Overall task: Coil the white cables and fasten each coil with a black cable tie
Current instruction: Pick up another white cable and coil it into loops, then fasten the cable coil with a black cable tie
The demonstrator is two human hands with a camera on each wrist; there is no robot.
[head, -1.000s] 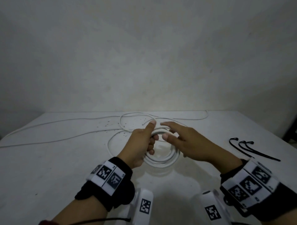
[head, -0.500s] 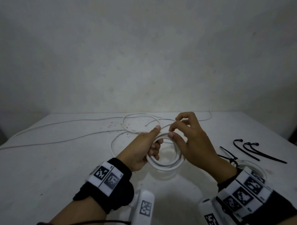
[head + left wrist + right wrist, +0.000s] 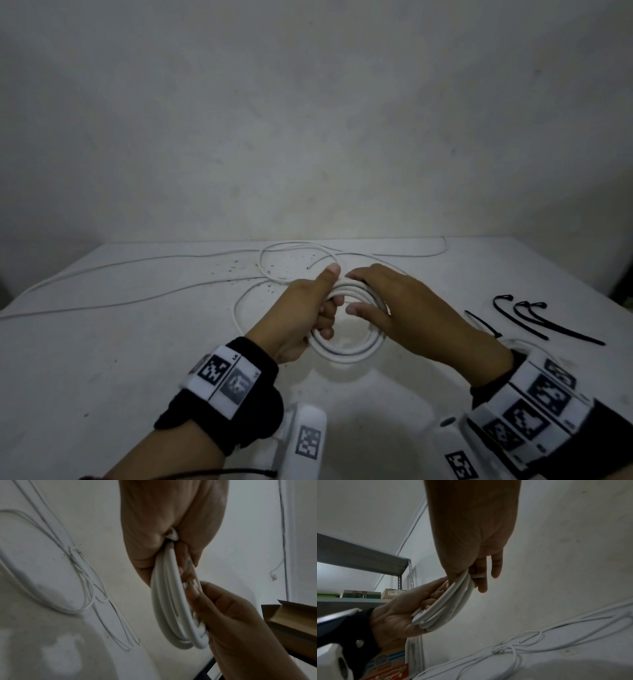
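Note:
A coil of thick white cable (image 3: 346, 349) is held just above the white table. My left hand (image 3: 329, 298) grips the coil's left side, thumb on top; the left wrist view shows its fingers curled round the loops (image 3: 164, 608). My right hand (image 3: 352, 291) lies over the coil's right side and pinches the loops between thumb and fingers. A cut cable end (image 3: 478, 576) sticks out between the right fingers. Two black cable ties (image 3: 534, 318) lie to the right, a third (image 3: 483, 323) partly hidden behind my right hand.
Thin loose white cables (image 3: 154, 263) run across the back and left of the table (image 3: 102, 359), with a loop (image 3: 294, 260) just beyond my hands. A wall stands close behind. In the right wrist view a grey shelf (image 3: 359, 555) carries boxes.
My right hand, raised with pinched fingers half a second ago, has come back down onto the coil's right side. The left hand has kept its grip on the coil.

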